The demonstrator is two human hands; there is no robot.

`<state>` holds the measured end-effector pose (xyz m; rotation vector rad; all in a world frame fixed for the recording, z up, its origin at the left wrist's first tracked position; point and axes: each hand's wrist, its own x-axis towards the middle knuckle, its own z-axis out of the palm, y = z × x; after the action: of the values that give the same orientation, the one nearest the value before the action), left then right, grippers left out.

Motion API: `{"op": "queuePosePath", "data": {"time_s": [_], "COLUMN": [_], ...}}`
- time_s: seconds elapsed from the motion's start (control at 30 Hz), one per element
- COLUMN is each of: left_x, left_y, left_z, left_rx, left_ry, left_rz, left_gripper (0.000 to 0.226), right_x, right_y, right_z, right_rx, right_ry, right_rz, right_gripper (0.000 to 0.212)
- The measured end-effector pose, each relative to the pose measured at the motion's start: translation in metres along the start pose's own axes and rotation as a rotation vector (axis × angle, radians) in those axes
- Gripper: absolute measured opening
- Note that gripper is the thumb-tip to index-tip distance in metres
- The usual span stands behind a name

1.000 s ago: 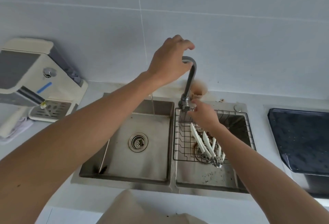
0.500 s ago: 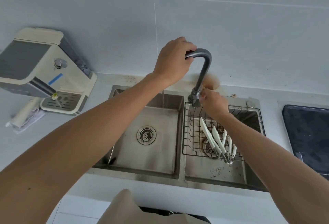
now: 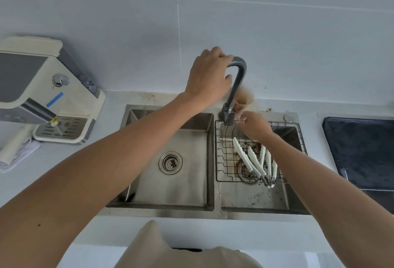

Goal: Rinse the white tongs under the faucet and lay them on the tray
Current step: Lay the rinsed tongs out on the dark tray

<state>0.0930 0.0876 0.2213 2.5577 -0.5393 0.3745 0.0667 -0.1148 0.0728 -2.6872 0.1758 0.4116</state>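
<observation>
Stainless steel fills the middle of the view: a double-bowl sink (image 3: 210, 161) is set into a pale worktop (image 3: 115, 101), backed by a wall of large light tiles (image 3: 277, 33). On the left, a cream water dispenser (image 3: 42, 88) is seen beside a crumpled white cloth (image 3: 15, 156); on the right, a dark tray (image 3: 360, 152) is laid on the worktop. A wire rack (image 3: 223, 161) is seated in the right bowl, and the white tongs (image 3: 255, 163) are lying in it, untouched. The faucet (image 3: 236, 84) is gripped at the top of its arch by the left hand (image 3: 210, 80), fingers curled over the spout. At the faucet's base, the handle is pinched by the right hand (image 3: 254, 127), fingers drawn narrow.
</observation>
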Motion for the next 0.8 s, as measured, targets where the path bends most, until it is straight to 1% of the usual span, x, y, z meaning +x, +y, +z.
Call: {"op": "queuePosePath", "data": {"time_s": [0.1,0.17,0.23,0.3,0.37,0.43,0.53,0.57,0.67,0.73,0.8], "left_x": [-0.017,-0.033,-0.049,-0.069,-0.089,-0.106,-0.118,-0.121,-0.13,-0.136,-0.138], "left_y": [0.003,0.006,0.01,0.019,0.03,0.041,0.055,0.059,0.073,0.083,0.095], "left_z": [0.026,0.047,0.071,0.095,0.116,0.135,0.157,0.165,0.191,0.209,0.224], "left_rx": [0.121,0.214,0.169,0.035,-0.085,-0.204,-0.34,-0.366,-0.435,-0.5,-0.57], "left_ry": [0.015,0.011,-0.046,-0.196,-0.386,-0.564,-0.72,-0.762,-0.846,-0.835,-0.815], "left_rz": [0.086,0.174,0.286,0.324,0.217,0.026,-0.212,-0.284,-0.495,-0.616,-0.764], "left_gripper": [0.064,0.076,0.08,0.079,0.072,0.064,0.05,0.046,0.042,0.033,0.022], "right_x": [-0.021,-0.039,-0.057,-0.075,-0.091,-0.104,-0.115,-0.116,-0.116,-0.115,-0.111], "right_y": [0.018,0.036,0.056,0.076,0.096,0.116,0.147,0.156,0.178,0.187,0.192], "right_z": [0.0,0.004,0.01,0.015,0.021,0.025,0.036,0.039,0.049,0.052,0.055], "right_rx": [-0.002,0.013,0.008,0.018,0.045,0.079,0.117,0.14,0.23,0.287,0.353], "right_ry": [-0.053,-0.061,-0.054,-0.049,-0.044,-0.038,-0.001,0.009,0.002,-0.018,-0.073], "right_rz": [0.087,0.148,0.218,0.292,0.362,0.408,0.468,0.493,0.524,0.51,0.5], "right_gripper": [0.027,0.036,0.043,0.041,0.04,0.038,0.021,0.02,0.033,0.042,0.046]}}
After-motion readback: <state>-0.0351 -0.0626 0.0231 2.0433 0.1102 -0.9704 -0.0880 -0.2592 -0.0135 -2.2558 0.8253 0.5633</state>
